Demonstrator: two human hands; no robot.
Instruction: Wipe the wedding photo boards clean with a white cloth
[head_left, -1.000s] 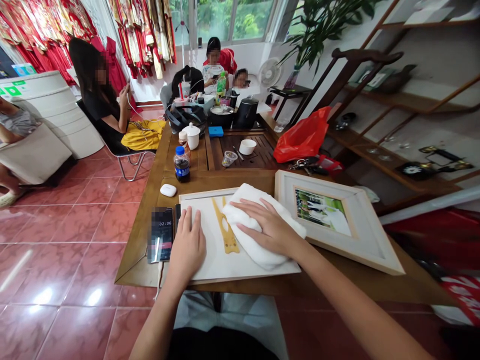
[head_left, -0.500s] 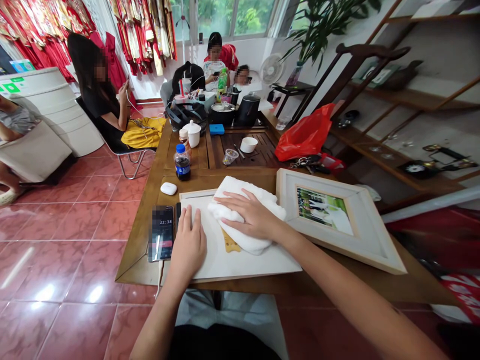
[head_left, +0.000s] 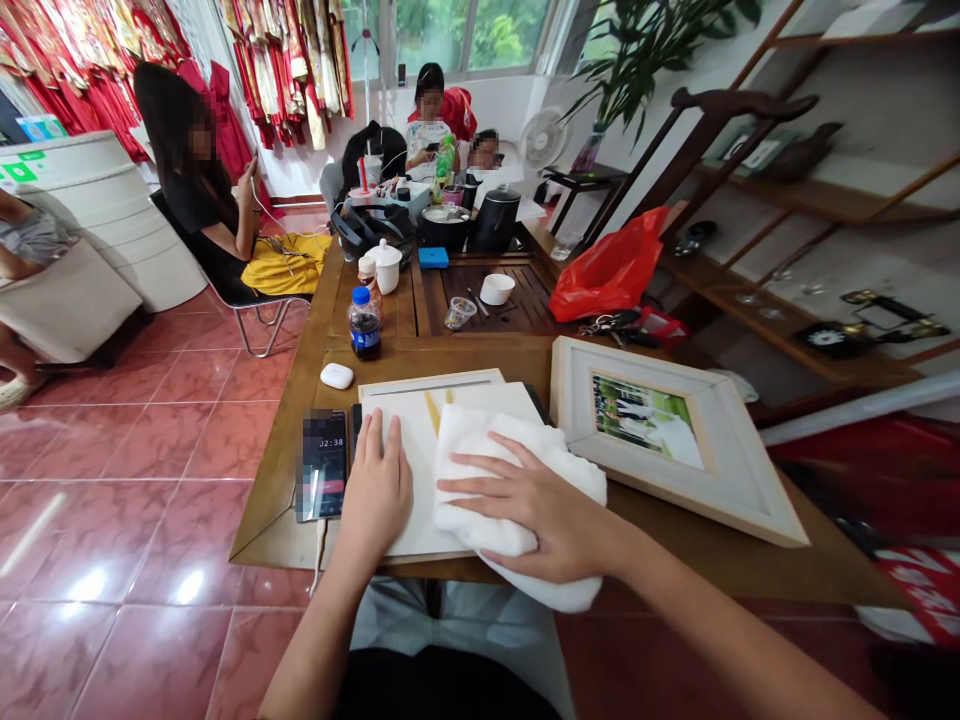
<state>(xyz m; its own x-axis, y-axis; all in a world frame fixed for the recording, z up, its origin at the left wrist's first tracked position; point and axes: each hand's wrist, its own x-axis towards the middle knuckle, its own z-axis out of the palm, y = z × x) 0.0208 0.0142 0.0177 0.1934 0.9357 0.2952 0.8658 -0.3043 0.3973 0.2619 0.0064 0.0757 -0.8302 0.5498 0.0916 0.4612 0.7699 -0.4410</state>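
A flat white board (head_left: 420, 425) with a pale frame edge lies on the wooden table (head_left: 667, 530) in front of me. My left hand (head_left: 375, 490) rests flat on the board's left side, fingers stretched out. My right hand (head_left: 536, 510) presses flat on a folded white towel (head_left: 510, 450) at the board's near right corner. The towel hangs over the table's front edge. A yellow strip (head_left: 433, 412) peeks out from under the towel.
A phone (head_left: 323, 465) showing a timer lies left of the board, beside a white earbud case (head_left: 337, 376). A framed photo (head_left: 660, 430) lies to the right. Behind stand a cola bottle (head_left: 364, 325), cups, kettles and a red bag (head_left: 607, 270). Several people sit beyond.
My right hand has dragged the towel from the board's far middle down to its near right corner, over the table edge. The left hand has stayed put.
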